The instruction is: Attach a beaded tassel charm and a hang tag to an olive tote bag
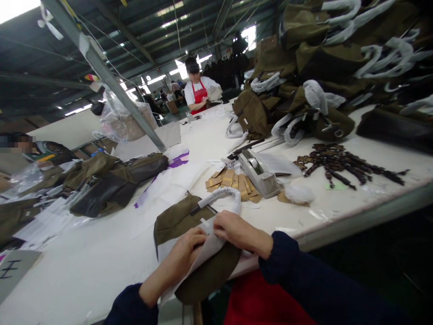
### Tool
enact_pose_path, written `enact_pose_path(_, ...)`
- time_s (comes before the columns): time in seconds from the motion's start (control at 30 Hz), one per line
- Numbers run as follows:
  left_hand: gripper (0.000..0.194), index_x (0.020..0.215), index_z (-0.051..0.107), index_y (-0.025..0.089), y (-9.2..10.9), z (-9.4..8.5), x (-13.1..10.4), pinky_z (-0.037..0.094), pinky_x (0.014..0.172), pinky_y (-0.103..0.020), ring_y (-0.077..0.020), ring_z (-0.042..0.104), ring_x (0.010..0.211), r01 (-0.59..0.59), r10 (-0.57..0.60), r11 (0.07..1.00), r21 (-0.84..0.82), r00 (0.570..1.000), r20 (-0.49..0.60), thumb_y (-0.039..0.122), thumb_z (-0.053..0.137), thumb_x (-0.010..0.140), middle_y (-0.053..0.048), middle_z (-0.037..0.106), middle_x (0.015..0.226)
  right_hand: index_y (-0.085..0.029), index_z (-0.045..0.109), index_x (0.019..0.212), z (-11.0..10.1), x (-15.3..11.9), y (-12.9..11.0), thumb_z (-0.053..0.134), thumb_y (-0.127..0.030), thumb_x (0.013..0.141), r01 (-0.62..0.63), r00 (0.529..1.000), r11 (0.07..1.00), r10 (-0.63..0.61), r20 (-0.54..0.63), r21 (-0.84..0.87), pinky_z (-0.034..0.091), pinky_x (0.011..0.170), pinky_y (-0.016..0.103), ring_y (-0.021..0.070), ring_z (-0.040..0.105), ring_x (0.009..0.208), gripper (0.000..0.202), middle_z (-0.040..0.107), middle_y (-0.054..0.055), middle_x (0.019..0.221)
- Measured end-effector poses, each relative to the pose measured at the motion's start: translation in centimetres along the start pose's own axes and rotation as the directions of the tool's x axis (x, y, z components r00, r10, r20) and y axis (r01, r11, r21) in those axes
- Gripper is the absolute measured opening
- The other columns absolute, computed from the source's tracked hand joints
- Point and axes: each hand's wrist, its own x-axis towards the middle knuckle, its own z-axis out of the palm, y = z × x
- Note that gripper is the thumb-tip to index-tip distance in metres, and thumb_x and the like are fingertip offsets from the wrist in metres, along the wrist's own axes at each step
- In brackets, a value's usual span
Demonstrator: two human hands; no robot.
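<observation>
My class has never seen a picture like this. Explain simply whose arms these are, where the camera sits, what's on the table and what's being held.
There is no machine here: a person works with two bare hands. The camera is worn on their head, looking forward and down, so their dark blue sleeves enter from the bottom edge.

The left hand and right hand are at a white sheet lying across an olive bag. The right fingers pinch the sheet; whether the left hand grips it or only steadies it is hard to tell.

On the white table are a tape dispenser, brown tags, dark straps and more bags. Across the table stands a co-worker in a red apron.
</observation>
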Motion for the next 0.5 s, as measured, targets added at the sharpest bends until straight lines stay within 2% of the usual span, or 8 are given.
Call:
enact_pose_path(0.13,0.027,0.104,0.072,0.023,0.3,-2.4,-0.3,0.048,0.086,-0.028,-0.0188,0.062,0.095,0.020,-0.025,0.999,0.045,0.992,0.120,0.030,0.047,0.097,-0.004,0.066,0.102,-0.013,0.068,0.070,-0.4,0.6,0.0,0.061,-0.011,0.077,-0.076,0.995,0.996,0.072,0.068,0.051,0.030,0.060,0.025,0.0121,0.047,0.065,0.010,0.058,0.001,0.067)
enact_pose_path(0.17,0.027,0.108,0.071,0.023,0.8,-2.9,-0.5,0.049,0.089,-0.030,-0.0197,0.062,0.097,0.042,-0.051,0.993,0.107,0.995,0.087,0.030,0.047,0.097,-0.005,0.067,0.104,-0.013,0.068,0.068,-0.4,0.8,0.1,0.061,-0.011,0.075,-0.095,0.991,0.993,0.087,0.097,0.077,0.028,0.058,0.024,0.0110,0.044,0.062,0.010,0.055,-0.001,0.063)
enact_pose_path(0.23,0.030,0.118,0.065,0.022,2.4,-3.0,-1.1,0.049,0.096,-0.038,-0.0228,0.060,0.108,0.091,-0.065,0.957,0.277,0.993,-0.103,0.028,0.044,0.098,-0.007,0.065,0.114,-0.013,0.067,0.067,-0.4,1.2,0.5,0.062,-0.011,0.073,-0.130,0.984,0.982,0.111,0.141,0.134,0.026,0.054,0.023,0.0094,0.041,0.058,0.008,0.050,-0.003,0.058)
enact_pose_path(0.3,0.034,0.127,0.058,0.020,4.0,-1.4,-1.5,0.049,0.100,-0.041,-0.0243,0.055,0.117,0.057,0.071,0.890,0.453,0.962,-0.262,0.024,0.042,0.098,-0.010,0.060,0.126,-0.013,0.067,0.068,-0.1,1.4,0.9,0.063,-0.012,0.071,-0.142,0.982,0.975,0.117,0.147,0.171,0.025,0.053,0.023,0.0090,0.039,0.057,0.005,0.047,-0.004,0.057)
enact_pose_path(0.33,0.035,0.130,0.056,0.019,4.5,-0.1,-1.5,0.050,0.100,-0.040,-0.0239,0.055,0.119,-0.003,0.164,0.851,0.526,0.952,-0.259,0.021,0.042,0.098,-0.011,0.059,0.129,-0.014,0.066,0.067,0.0,1.4,1.1,0.064,-0.013,0.071,-0.140,0.983,0.974,0.116,0.140,0.176,0.025,0.053,0.023,0.0090,0.039,0.058,0.005,0.046,-0.004,0.057)
enact_pose_path(0.37,0.036,0.131,0.055,0.018,4.7,1.4,-1.6,0.052,0.097,-0.037,-0.0231,0.057,0.117,-0.114,0.270,0.801,0.587,0.945,-0.184,0.017,0.043,0.097,-0.011,0.060,0.128,-0.014,0.066,0.066,0.1,1.4,1.3,0.064,-0.013,0.072,-0.135,0.986,0.975,0.114,0.126,0.177,0.025,0.053,0.023,0.0091,0.039,0.058,0.006,0.045,-0.004,0.056)
enact_pose_path(0.4,0.036,0.129,0.056,0.016,4.5,2.9,-1.5,0.054,0.096,-0.037,-0.0237,0.058,0.115,-0.169,0.307,0.762,0.625,0.944,-0.118,0.013,0.044,0.095,-0.011,0.061,0.127,-0.014,0.065,0.065,0.2,1.4,1.4,0.064,-0.013,0.072,-0.129,0.988,0.975,0.110,0.111,0.178,0.025,0.054,0.023,0.0092,0.038,0.058,0.007,0.044,-0.005,0.056)
enact_pose_path(0.5,0.038,0.126,0.057,0.008,2.1,6.3,-1.0,0.059,0.089,-0.042,-0.0278,0.064,0.104,-0.134,0.300,0.690,0.712,0.947,-0.112,0.006,0.046,0.089,-0.015,0.066,0.119,-0.014,0.064,0.064,0.4,1.2,1.7,0.063,-0.012,0.072,-0.103,0.993,0.977,0.089,0.080,0.187,0.024,0.054,0.022,0.0088,0.037,0.057,0.009,0.044,-0.005,0.055)
